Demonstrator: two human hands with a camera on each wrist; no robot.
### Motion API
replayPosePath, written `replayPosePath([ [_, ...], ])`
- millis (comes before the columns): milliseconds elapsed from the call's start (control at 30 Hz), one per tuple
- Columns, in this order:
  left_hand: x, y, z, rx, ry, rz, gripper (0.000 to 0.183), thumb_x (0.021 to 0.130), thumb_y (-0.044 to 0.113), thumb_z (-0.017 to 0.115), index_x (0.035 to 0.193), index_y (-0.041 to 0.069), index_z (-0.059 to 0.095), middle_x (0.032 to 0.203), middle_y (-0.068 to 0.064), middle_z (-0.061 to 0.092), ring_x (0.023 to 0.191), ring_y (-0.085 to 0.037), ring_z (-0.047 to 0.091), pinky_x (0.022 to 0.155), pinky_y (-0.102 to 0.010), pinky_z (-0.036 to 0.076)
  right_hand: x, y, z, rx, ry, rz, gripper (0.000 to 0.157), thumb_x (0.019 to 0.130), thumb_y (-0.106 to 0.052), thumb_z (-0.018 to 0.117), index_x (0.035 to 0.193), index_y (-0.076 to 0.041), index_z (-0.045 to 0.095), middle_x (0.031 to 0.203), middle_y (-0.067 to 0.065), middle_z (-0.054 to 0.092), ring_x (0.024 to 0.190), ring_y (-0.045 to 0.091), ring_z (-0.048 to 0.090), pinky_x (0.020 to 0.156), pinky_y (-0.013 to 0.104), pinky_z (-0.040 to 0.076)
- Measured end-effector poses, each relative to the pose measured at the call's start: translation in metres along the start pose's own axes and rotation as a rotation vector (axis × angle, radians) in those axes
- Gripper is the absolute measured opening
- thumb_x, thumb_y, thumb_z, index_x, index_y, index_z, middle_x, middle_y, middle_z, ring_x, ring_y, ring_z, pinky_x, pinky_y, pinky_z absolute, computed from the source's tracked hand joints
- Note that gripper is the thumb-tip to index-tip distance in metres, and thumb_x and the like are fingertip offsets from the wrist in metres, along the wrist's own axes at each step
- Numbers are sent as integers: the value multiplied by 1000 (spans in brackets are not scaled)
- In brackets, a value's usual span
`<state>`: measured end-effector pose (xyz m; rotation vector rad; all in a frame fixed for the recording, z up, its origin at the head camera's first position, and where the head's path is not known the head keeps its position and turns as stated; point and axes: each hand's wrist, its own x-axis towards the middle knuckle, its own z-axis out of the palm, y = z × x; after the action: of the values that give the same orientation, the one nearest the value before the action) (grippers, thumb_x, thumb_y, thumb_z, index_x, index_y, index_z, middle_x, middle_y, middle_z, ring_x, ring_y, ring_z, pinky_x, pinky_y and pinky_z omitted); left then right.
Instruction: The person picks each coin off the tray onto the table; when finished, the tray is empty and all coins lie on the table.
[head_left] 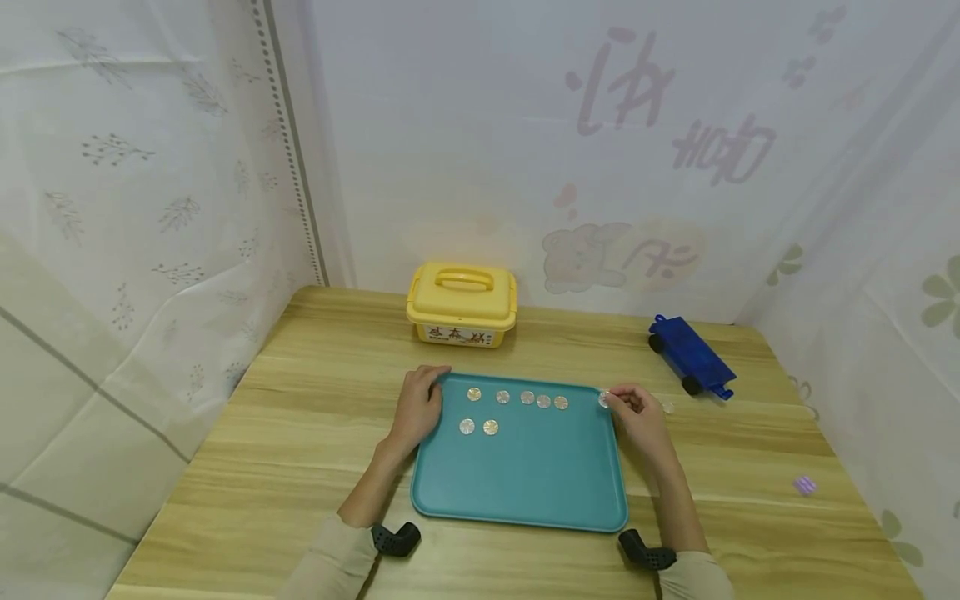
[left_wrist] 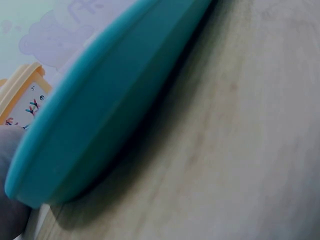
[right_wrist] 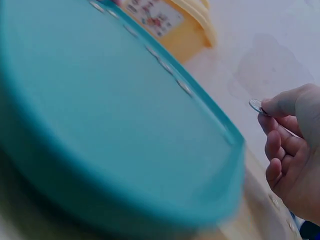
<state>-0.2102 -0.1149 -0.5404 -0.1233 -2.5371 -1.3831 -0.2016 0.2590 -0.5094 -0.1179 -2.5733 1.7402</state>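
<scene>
A teal tray (head_left: 525, 483) lies on the wooden table, with a row of several shiny coins (head_left: 503, 397) along its far side. Two more coins (head_left: 491, 427) sit below that row at the left. My left hand (head_left: 417, 408) holds the tray's far left corner, its fingers at the rim. Over the far right corner, my right hand (head_left: 639, 417) pinches a silvery coin (right_wrist: 255, 106) between thumb and index finger, the other fingers curled. This coin is raised above the rim in the right wrist view. Another coin (head_left: 668, 407) rests on the table just right of that hand.
Behind the tray stands a yellow lidded box (head_left: 462, 304) with a handle. A blue wheeled toy cart (head_left: 690, 357) is at the back right. Near the right table edge lies a small purple piece (head_left: 805, 485). Patterned cloth (head_left: 450, 125) hangs behind the table.
</scene>
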Motion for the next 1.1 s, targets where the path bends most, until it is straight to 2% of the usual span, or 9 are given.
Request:
replayPosePath([
  [233, -2, -2, 1, -2, -2, 2, 34, 95, -4, 51, 126, 1, 66, 123, -17, 65, 109, -33, 54, 93, -47, 49, 3, 20, -20, 30, 237, 23, 31, 94, -25, 69, 109, 2, 64, 83, -14, 58, 77, 2, 51, 65, 14, 42],
  [467, 0, -1, 1, 0, -7, -8, 35, 96, -4, 51, 127, 1, 66, 125, -17, 64, 110, -33, 53, 95, -46, 48, 5, 32, -37, 36, 441, -57, 28, 96, -20, 66, 110, 4, 65, 83, -17, 57, 76, 0, 51, 64, 9, 41],
  [633, 1, 0, 2, -7, -16, -24, 35, 96, -3, 51, 127, 2, 66, 126, -17, 64, 111, -32, 52, 96, -46, 48, 4, 41, -48, 7, 570, -47, 27, 96, -20, 66, 108, 3, 66, 82, -18, 55, 74, -1, 49, 64, 9, 39],
  [733, 1, 1, 2, -10, -15, -20, 35, 96, -3, 51, 127, 2, 66, 126, -16, 64, 111, -32, 52, 95, -46, 48, 3, 47, -56, -12, 624, -34, 25, 96, -20, 65, 107, 2, 66, 80, -19, 54, 73, -1, 49, 64, 9, 39],
  [900, 1, 1, 1, -12, 5, 6, 34, 95, -4, 52, 126, 1, 66, 123, -18, 65, 109, -33, 53, 93, -48, 49, -1, 54, -71, -87, 664, -3, 25, 95, -20, 64, 108, 1, 67, 77, -25, 52, 70, -4, 48, 63, 9, 38],
  [1100, 1, 0, -1, -7, 2, 3, 35, 95, -4, 52, 127, 1, 66, 124, -17, 65, 110, -33, 53, 93, -47, 49, -3, 60, -83, -164, 698, 15, 22, 94, -17, 64, 107, 1, 69, 71, -31, 48, 65, -8, 46, 60, 7, 36],
])
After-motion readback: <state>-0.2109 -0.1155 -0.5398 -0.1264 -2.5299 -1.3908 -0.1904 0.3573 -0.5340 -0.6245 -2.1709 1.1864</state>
